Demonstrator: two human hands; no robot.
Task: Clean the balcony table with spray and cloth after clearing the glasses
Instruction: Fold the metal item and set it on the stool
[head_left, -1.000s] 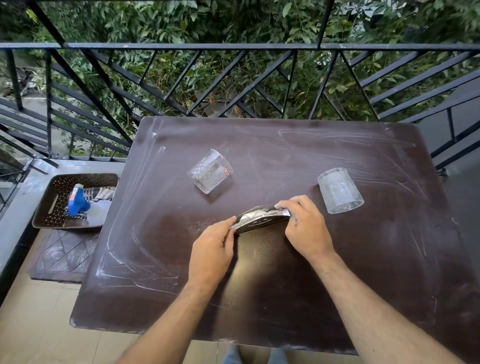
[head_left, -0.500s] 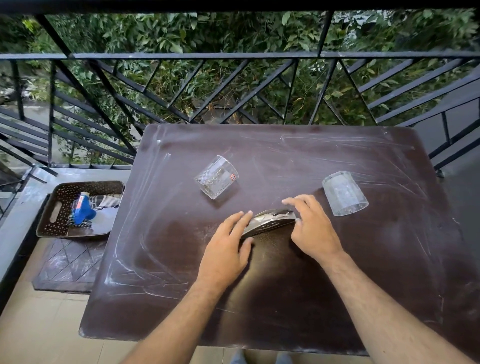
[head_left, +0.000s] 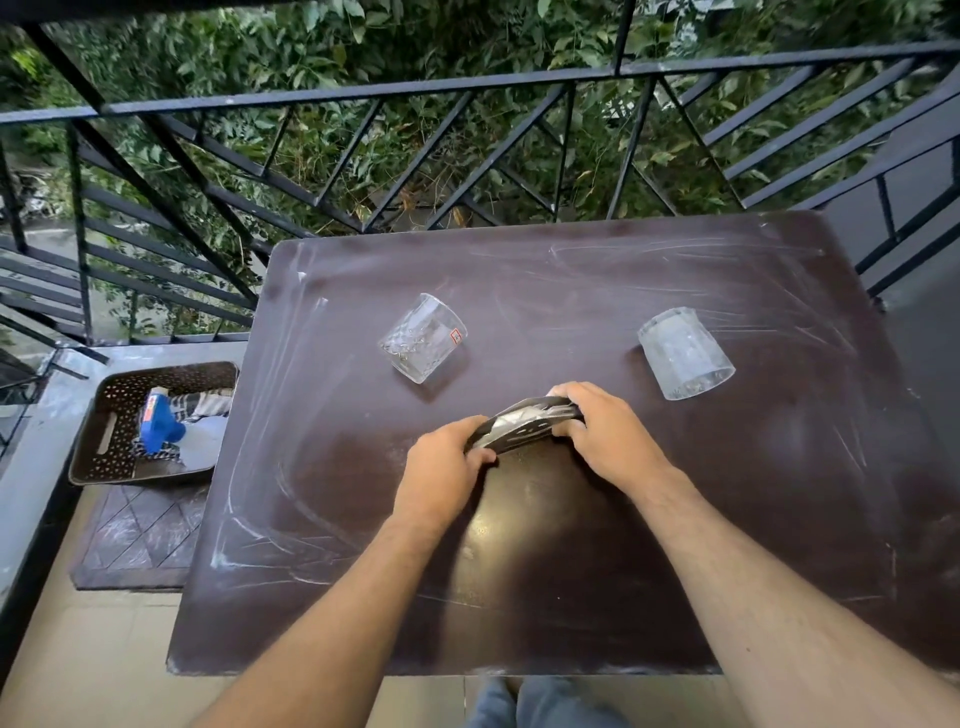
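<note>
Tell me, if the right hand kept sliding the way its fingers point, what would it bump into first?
Its fingers point left, so the right hand would probably first meet the left hand gripping the other end of the dark tray that both hold. Depth is hard to judge.

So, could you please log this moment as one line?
hands: left and right gripping tray | glasses: two on table | spray: basket

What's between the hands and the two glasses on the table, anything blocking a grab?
Nothing lies on the bare table between them, but both hands are occupied: left hand and right hand are gripping a dark patterned tray. The left glass and right glass lie just beyond it, tipped on their sides.
</note>
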